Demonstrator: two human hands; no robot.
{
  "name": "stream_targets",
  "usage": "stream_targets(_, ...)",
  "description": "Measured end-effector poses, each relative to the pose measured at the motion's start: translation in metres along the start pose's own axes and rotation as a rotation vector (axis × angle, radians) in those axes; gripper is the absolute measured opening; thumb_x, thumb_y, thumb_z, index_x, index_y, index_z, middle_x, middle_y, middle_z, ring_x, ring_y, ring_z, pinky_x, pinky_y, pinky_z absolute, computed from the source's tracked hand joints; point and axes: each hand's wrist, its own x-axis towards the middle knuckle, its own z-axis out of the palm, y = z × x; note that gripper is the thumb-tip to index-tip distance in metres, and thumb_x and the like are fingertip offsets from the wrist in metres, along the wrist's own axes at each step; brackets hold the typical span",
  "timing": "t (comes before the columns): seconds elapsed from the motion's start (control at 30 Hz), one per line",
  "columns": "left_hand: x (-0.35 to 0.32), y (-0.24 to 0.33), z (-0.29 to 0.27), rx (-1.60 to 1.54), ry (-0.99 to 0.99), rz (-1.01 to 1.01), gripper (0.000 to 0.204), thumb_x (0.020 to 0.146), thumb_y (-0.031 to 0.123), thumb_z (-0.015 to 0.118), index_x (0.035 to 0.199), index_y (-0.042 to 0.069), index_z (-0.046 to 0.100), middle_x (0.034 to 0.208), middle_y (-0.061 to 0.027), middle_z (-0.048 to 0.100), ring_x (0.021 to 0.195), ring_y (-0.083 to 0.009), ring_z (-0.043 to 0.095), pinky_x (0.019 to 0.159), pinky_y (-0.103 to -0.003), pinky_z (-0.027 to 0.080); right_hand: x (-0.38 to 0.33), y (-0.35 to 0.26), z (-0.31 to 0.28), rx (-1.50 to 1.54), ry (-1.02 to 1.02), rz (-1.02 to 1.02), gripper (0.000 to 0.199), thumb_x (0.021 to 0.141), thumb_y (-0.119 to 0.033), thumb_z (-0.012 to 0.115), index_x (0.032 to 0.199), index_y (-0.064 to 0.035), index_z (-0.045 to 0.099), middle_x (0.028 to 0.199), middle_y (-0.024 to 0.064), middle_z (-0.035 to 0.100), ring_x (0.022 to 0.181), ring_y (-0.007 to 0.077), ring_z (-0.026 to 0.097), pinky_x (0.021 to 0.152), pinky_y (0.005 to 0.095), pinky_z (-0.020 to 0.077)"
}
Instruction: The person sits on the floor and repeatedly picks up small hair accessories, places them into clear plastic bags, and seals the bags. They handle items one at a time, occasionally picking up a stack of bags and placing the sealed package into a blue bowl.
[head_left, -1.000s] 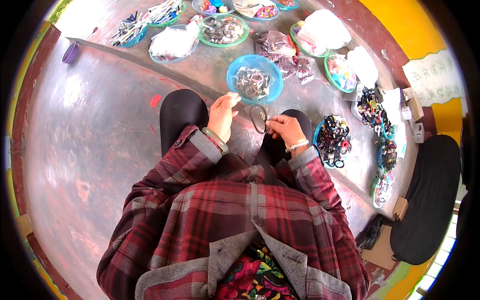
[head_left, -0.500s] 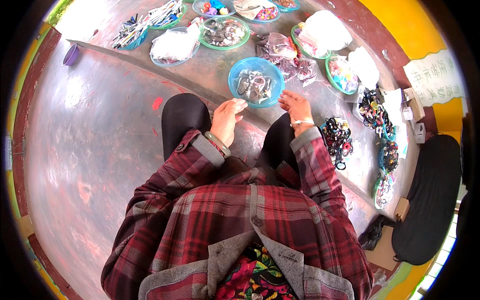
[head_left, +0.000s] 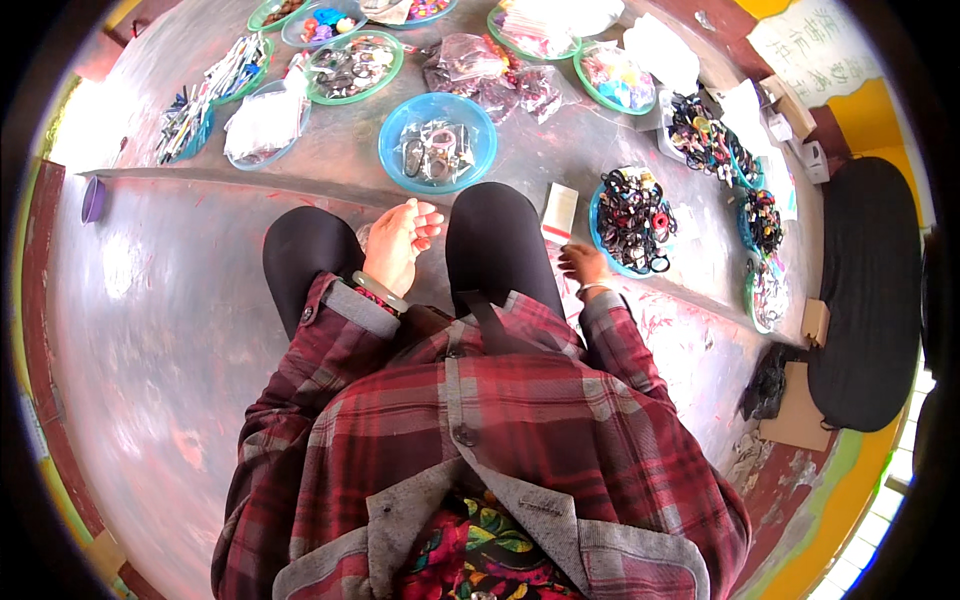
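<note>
Your right hand (head_left: 583, 265) rests near the white packet (head_left: 558, 212) at two o'clock, grip unclear; left hand (head_left: 398, 243) half-curled, apparently empty. Pinch the packet's edge, sparing the bangle tray (head_left: 598, 236).

Free floor (head_left: 150, 330): wide at left. Obstructions: blue bowl (head_left: 437, 143) just beyond knees; tray of dark rings (head_left: 632, 222) crowding right hand (head_left: 583, 266).

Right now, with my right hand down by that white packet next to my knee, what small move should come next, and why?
Probably close the right hand on the white packet: its fingers lie at the packet's lower end, seemingly not yet gripping. The left hand waits raised between the knees, fingers loosely curled, apparently empty.
</note>
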Motion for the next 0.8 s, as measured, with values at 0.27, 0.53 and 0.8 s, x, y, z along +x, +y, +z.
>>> stream_targets(0.27,0.005,-0.008,0.005,0.089,-0.046,-0.060,0.024,0.090,0.024,0.045,0.091,0.003,0.056,0.086,-0.0092,0.062,0.073,-0.0146,0.057,0.062,-0.025,0.042,0.076,0.093,-0.006,-0.345,0.221,0.017,0.029,0.074,-0.024,0.059,0.096,-0.0040,0.060,0.085,0.0134,0.062,0.072,0.0210,0.061,0.062,0.0345,0.0498)
stream_targets(0.53,0.006,-0.010,0.005,0.140,-0.015,-0.075,0.025,0.090,0.025,0.045,0.092,0.003,0.056,0.086,-0.0085,0.062,0.074,-0.0139,0.057,0.063,-0.025,0.042,0.092,0.028,0.030,-0.809,0.535,-0.085,0.042,0.070,-0.037,0.059,0.091,-0.0003,0.057,0.098,0.0231,0.058,0.090,0.0352,0.058,0.078,0.0414,0.0463)
stream_targets(0.8,0.011,-0.015,0.018,0.146,-0.086,-0.135,0.024,0.090,0.024,0.045,0.091,0.004,0.058,0.084,-0.0061,0.062,0.074,-0.0130,0.056,0.064,-0.025,0.042,0.197,0.093,-0.002,-1.011,0.780,0.490,0.066,0.047,-0.049,0.074,0.096,-0.0065,0.059,0.098,0.0113,0.062,0.085,0.0238,0.062,0.075,0.0370,0.0489)
